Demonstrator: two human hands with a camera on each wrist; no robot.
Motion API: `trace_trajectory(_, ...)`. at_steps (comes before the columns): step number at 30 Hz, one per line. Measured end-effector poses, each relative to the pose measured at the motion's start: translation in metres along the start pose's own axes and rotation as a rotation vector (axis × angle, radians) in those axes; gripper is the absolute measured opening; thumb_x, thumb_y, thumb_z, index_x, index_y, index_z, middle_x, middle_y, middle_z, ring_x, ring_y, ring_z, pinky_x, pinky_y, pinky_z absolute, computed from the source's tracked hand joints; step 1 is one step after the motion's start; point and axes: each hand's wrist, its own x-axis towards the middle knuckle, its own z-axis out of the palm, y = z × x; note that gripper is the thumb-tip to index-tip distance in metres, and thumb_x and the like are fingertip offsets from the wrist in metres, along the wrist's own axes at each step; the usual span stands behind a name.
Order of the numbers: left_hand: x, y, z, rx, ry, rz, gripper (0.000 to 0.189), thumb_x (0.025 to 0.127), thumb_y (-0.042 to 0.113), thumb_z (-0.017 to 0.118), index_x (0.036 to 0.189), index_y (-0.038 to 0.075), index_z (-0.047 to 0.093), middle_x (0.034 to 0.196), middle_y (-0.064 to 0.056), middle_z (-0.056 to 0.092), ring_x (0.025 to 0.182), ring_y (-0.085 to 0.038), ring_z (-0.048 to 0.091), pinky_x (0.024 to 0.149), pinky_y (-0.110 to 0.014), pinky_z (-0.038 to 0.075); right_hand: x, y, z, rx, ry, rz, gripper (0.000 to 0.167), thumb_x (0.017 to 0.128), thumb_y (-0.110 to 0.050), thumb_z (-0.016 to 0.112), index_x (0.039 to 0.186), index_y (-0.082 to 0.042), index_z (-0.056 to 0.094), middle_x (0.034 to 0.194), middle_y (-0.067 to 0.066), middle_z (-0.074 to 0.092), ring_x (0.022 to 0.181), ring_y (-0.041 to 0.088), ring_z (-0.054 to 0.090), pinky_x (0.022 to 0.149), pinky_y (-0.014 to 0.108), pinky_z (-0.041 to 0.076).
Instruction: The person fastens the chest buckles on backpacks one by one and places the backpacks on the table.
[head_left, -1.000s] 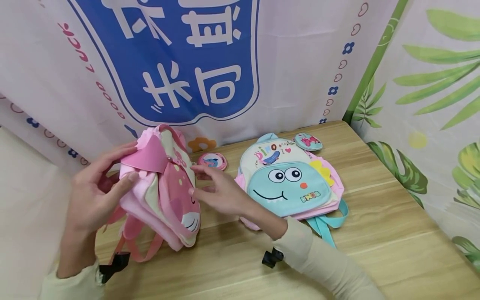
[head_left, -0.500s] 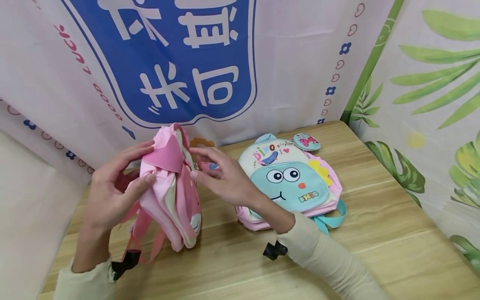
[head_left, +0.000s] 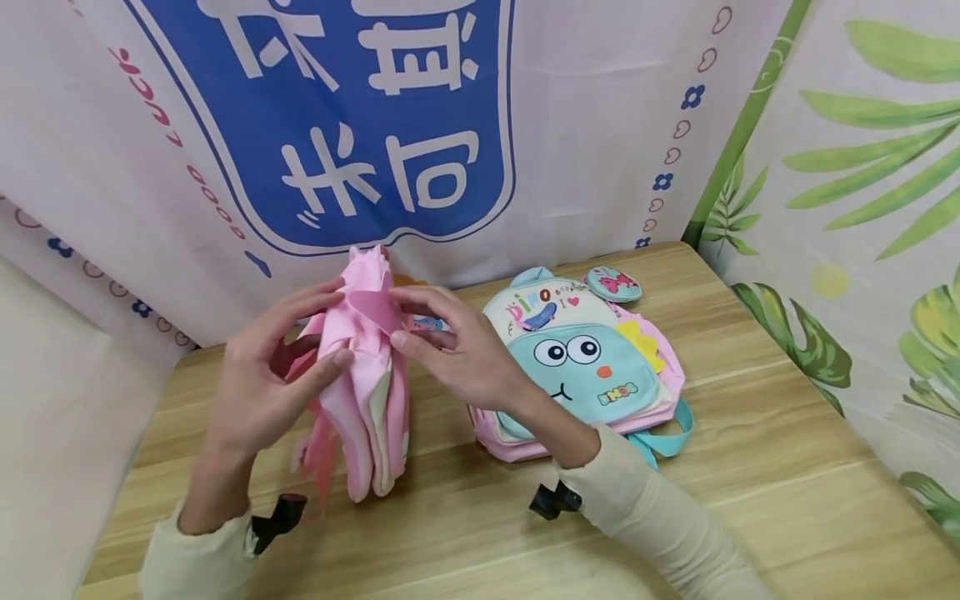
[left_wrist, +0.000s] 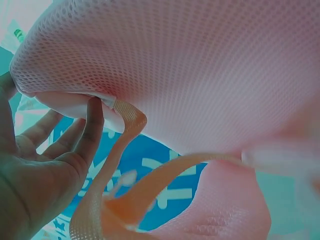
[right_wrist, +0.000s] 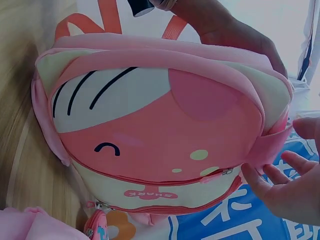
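A pink shark backpack (head_left: 363,392) stands on edge on the left, its narrow side toward me. My left hand (head_left: 266,367) grips the side near the back panel, thumb in front and fingers behind. The left wrist view shows the mesh back (left_wrist: 175,65) and dangling straps (left_wrist: 112,165). On the other side my right hand (head_left: 472,354) pinches the pink fin flap (head_left: 375,308) between thumb and fingers. The right wrist view shows the printed face (right_wrist: 150,120), whose zipper is closed along the pocket. A small round pouch (head_left: 426,323) hangs from it, partly hidden behind my right fingers.
A blue and pink dino backpack (head_left: 585,375) lies face up to the right, under my right forearm, with its own pouch (head_left: 613,283) and teal strap (head_left: 667,433). A printed cloth (head_left: 585,150) hangs behind the wooden table (head_left: 735,467).
The shark backpack has moved right and turned, so its face points away to the right and its side faces me. My right hand has shifted from the front face up to the fin flap.
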Motion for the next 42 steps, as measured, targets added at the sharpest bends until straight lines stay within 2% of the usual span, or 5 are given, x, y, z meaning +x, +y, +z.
trace_trajectory(12, 0.004, 0.005, 0.017, 0.034, -0.045, 0.028, 0.076, 0.081, -0.007, 0.082, 0.152, 0.013, 0.062, 0.162, -0.009, 0.056, 0.138, 0.005, 0.057, 0.099, -0.014, 0.053, -0.008, -0.001, -0.011, -0.043, 0.062, 0.026, 0.048, 0.105, -0.016, 0.070, 0.151, -0.010, 0.059, 0.154, 0.004, 0.057, 0.140, 0.021, 0.061, 0.111, 0.032, 0.056)
trace_trajectory(21, -0.002, 0.009, 0.012, 0.105, -0.108, 0.038, 0.078, 0.081, -0.001, 0.086, 0.153, 0.019, 0.061, 0.156, -0.008, 0.062, 0.131, -0.016, 0.067, 0.099, -0.011, 0.053, -0.015, -0.002, -0.022, -0.151, 0.077, 0.073, 0.049, 0.105, -0.026, 0.071, 0.152, -0.017, 0.060, 0.151, -0.001, 0.060, 0.136, 0.016, 0.059, 0.111, 0.035, 0.057)
trace_trajectory(29, -0.007, 0.012, 0.005, 0.063, -0.130, 0.056, 0.082, 0.081, -0.009, 0.085, 0.155, 0.013, 0.057, 0.154, -0.010, 0.062, 0.132, -0.002, 0.064, 0.101, -0.014, 0.055, -0.018, -0.001, -0.035, -0.171, 0.087, 0.143, 0.052, 0.105, -0.029, 0.069, 0.153, -0.014, 0.056, 0.151, 0.004, 0.061, 0.139, 0.026, 0.060, 0.111, 0.042, 0.058)
trace_trajectory(36, -0.018, 0.003, -0.005, 0.074, -0.108, 0.018, 0.081, 0.084, -0.012, 0.081, 0.157, 0.015, 0.056, 0.156, 0.004, 0.061, 0.126, 0.000, 0.066, 0.100, -0.014, 0.055, -0.020, 0.001, -0.045, -0.220, 0.101, 0.200, 0.053, 0.106, -0.036, 0.067, 0.154, -0.016, 0.055, 0.152, 0.003, 0.061, 0.140, 0.023, 0.060, 0.112, 0.047, 0.057)
trace_trajectory(42, -0.037, -0.017, -0.008, 0.052, -0.094, -0.038, 0.079, 0.087, -0.015, 0.077, 0.158, 0.010, 0.053, 0.155, 0.005, 0.061, 0.133, -0.002, 0.062, 0.103, -0.013, 0.054, -0.022, 0.001, -0.051, -0.223, 0.119, 0.235, 0.052, 0.106, -0.038, 0.067, 0.152, -0.016, 0.055, 0.152, 0.003, 0.060, 0.142, 0.023, 0.059, 0.115, 0.047, 0.055)
